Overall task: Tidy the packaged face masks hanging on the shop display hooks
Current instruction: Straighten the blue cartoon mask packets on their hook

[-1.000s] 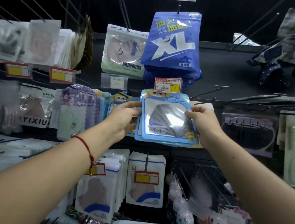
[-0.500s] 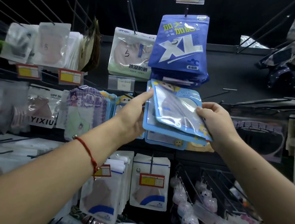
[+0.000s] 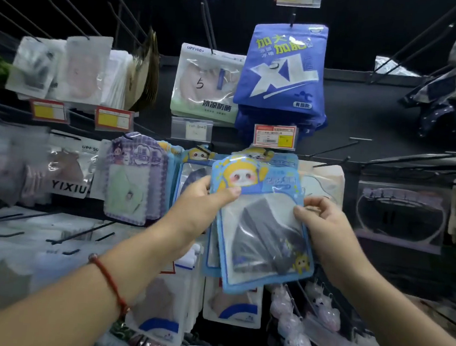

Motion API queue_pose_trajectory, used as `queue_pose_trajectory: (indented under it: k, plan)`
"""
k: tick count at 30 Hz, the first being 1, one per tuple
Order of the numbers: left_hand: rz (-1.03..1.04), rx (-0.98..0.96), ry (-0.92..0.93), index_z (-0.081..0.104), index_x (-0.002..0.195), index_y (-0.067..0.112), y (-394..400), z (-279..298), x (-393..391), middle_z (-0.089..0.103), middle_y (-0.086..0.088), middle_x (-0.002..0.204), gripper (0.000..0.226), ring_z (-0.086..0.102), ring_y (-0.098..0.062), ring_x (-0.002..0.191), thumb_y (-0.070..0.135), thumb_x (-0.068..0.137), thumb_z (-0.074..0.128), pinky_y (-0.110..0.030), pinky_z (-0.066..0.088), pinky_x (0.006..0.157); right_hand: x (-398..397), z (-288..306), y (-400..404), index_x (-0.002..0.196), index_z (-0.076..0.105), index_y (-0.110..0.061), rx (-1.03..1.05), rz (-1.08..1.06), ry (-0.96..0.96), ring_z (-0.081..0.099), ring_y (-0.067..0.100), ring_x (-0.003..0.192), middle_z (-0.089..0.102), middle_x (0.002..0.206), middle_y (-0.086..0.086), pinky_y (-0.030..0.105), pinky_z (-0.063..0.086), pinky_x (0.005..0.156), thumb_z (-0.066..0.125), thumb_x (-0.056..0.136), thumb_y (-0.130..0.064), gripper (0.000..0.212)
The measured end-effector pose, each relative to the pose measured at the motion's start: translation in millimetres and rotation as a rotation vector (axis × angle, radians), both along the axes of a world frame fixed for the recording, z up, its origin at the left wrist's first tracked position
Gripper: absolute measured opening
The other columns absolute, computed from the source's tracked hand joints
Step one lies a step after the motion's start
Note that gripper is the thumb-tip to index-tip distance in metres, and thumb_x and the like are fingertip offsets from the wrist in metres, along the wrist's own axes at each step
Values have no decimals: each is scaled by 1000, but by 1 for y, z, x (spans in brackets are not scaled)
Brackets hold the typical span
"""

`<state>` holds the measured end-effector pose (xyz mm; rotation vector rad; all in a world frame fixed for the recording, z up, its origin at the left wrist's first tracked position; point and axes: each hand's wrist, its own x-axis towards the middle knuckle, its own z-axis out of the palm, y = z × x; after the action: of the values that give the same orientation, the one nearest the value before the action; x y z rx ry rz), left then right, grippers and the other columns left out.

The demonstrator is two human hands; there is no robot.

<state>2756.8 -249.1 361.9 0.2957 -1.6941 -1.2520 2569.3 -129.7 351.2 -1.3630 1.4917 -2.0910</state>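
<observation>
Centre of the frame, both hands are on a light blue mask packet (image 3: 258,224) with a yellow cartoon face at its top and a dark grey mask behind the clear window. The left hand (image 3: 199,211) pinches the packet's upper left edge, thumb across the front, fingers tucked behind. The right hand (image 3: 323,224) pinches the right edge, thumb on the window, fingers curled at the back. The packet sits tilted, its bottom swung toward lower right, in front of more blue packets (image 3: 194,170) on the middle row. Just above it is a red and yellow price tag (image 3: 274,136), and above that a dark blue XL pack (image 3: 282,70). A red string bracelet (image 3: 109,281) circles the left wrist at lower left.
</observation>
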Motion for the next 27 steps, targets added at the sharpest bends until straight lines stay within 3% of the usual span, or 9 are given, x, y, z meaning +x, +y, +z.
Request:
queue_pose_trajectory:
  k: [5, 7, 10, 13, 16, 18, 20, 23, 27]
  plan:
    - [100, -15, 27, 73, 102, 21, -13, -19, 22, 77, 1, 104, 9, 71, -22, 103, 19, 95, 66, -51, 50, 102, 26, -6, -1, 113, 55, -18, 69, 100, 54, 72, 24, 90, 73, 104, 8, 45, 58, 78, 61, 94, -13, 20]
    - [111, -20, 30, 73, 102, 20, -19, -20, 31, 77, 0, 102, 10, 72, -23, 100, 19, 95, 66, -48, 54, 97, 36, -1, -6, 122, 52, -24, 60, 80, 147, 71, 17, 94, 70, 111, 3, 38, 59, 80, 64, 93, -19, 31]
    - [113, -42, 35, 73, 103, 17, -29, -21, 46, 78, -1, 100, 11, 73, -22, 97, 17, 93, 68, -39, 56, 86, 49, 13, -17, 132, 42, -37, 73, -86, 432, 63, 6, 102, 57, 121, -12, 29, 54, 85, 70, 88, -37, 53]
    - [113, -58, 38, 73, 101, 17, -38, -27, 59, 78, -1, 99, 11, 74, -20, 95, 16, 90, 70, -40, 56, 87, 68, 33, -30, 141, 38, -39, 123, -216, 786, 48, 0, 115, 47, 127, -18, 24, 41, 95, 71, 83, -47, 67]
    - [109, -71, 32, 73, 101, 17, -46, -28, 70, 78, 0, 99, 12, 73, -19, 95, 14, 89, 71, -37, 56, 87, 84, 49, -47, 135, 49, -37, 234, -252, 1041, 49, 4, 111, 52, 119, -14, 20, 41, 88, 74, 83, -42, 58]
    - [99, -107, 21, 73, 102, 16, -53, -23, 80, 78, 2, 99, 15, 73, -14, 96, 13, 88, 72, -29, 55, 85, 88, 56, -56, 122, 57, -38, 263, -261, 1064, 53, 4, 92, 55, 101, -17, 13, 40, 72, 77, 81, -41, 45]
    - [85, -155, -12, 71, 105, 15, -61, -14, 91, 78, 4, 100, 18, 72, -10, 96, 13, 87, 73, -21, 54, 82, 93, 60, -63, 106, 59, -36, 267, -240, 1059, 53, 7, 76, 57, 89, -13, 17, 41, 64, 77, 81, -38, 31]
    - [15, -187, -27, 65, 117, 16, -72, 5, 103, 77, 1, 105, 33, 72, -12, 100, 14, 86, 74, -21, 56, 86, 99, 65, -70, 95, 61, -28, 242, -238, 1108, 57, 11, 79, 61, 86, -10, 27, 47, 70, 76, 83, -33, 20]
    - [124, -392, -112, 61, 117, 30, -90, 29, 115, 74, 4, 107, 40, 72, -5, 94, 21, 83, 79, -20, 57, 81, 111, 67, -81, 106, 66, -23, 208, -283, 1142, 60, 13, 88, 66, 95, -8, 34, 50, 80, 75, 85, -29, 23]
